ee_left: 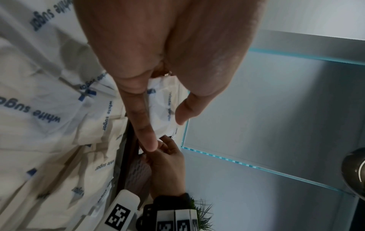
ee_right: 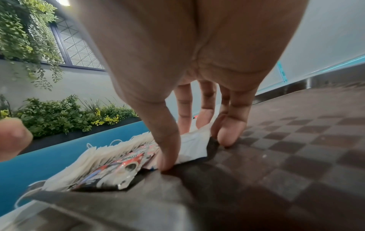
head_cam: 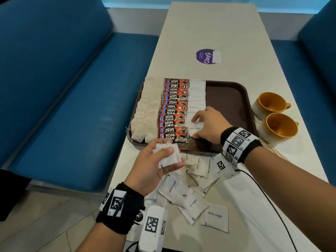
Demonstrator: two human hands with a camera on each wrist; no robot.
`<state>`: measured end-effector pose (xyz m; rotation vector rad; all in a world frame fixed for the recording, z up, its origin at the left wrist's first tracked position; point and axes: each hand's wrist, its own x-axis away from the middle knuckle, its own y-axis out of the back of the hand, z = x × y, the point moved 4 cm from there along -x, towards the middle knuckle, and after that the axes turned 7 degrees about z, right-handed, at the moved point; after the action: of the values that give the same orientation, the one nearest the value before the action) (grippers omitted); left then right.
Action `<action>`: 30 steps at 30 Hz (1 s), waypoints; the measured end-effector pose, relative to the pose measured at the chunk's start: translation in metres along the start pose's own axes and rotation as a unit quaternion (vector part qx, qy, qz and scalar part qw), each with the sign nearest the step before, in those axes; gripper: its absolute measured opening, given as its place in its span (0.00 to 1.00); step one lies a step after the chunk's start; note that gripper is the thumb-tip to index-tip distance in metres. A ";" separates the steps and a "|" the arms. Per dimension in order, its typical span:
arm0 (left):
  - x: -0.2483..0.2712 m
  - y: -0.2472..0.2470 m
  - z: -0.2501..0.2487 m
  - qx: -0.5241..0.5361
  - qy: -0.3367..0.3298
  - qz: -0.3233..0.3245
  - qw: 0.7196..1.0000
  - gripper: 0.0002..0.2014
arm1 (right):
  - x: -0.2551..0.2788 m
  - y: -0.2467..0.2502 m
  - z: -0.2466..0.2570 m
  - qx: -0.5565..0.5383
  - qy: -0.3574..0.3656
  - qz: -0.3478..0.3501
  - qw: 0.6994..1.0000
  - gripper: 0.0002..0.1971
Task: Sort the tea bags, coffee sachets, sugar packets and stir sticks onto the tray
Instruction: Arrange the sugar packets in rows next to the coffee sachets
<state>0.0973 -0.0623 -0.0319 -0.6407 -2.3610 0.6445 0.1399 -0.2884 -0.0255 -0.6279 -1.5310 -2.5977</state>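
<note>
A brown tray (head_cam: pixel 227 99) carries a column of tea bags (head_cam: pixel 145 110) at its left, a column of red coffee sachets (head_cam: pixel 174 110) beside them, then a column of white sugar packets (head_cam: pixel 197 95). At the near end of that column my right hand (head_cam: pixel 193 130) (ee_right: pixel 196 150) pinches one sugar packet (head_cam: pixel 190 126) (ee_right: pixel 193 140) between thumb and fingers, flat against the tray floor. Just in front of the tray my left hand (head_cam: pixel 174 157) (ee_left: pixel 166 128) holds a small stack of sugar packets (head_cam: pixel 167 158) (ee_left: pixel 160 100). Several loose sugar packets (head_cam: pixel 181 193) lie on the table below my hands.
Wooden stir sticks (head_cam: pixel 271 147) lie on the table right of the tray, partly behind my right wrist. Two orange-lined cups (head_cam: pixel 271 104) (head_cam: pixel 279 126) stand beside them. A purple sticker (head_cam: pixel 206 56) marks the far tabletop. Blue benches (head_cam: pixel 63 88) flank the table; a black cable (head_cam: pixel 263 193) trails from my right wrist.
</note>
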 end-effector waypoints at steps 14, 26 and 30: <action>0.000 0.002 -0.005 0.019 -0.014 0.014 1.000 0.24 | 0.013 0.024 -0.001 -0.075 0.014 -0.058 0.995 0.23; -0.003 -0.027 -0.002 -0.062 -0.033 0.062 0.996 0.23 | 0.099 -0.006 0.016 -0.340 0.101 0.033 0.934 0.12; -0.001 -0.031 -0.001 -0.083 -0.040 0.037 0.995 0.24 | 0.106 -0.022 0.009 -0.434 0.099 0.046 0.894 0.11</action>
<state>0.0900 -0.0864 -0.0134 -0.7920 -2.4936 0.5179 0.0398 -0.2536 -0.0004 -0.4167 -0.2028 -3.0518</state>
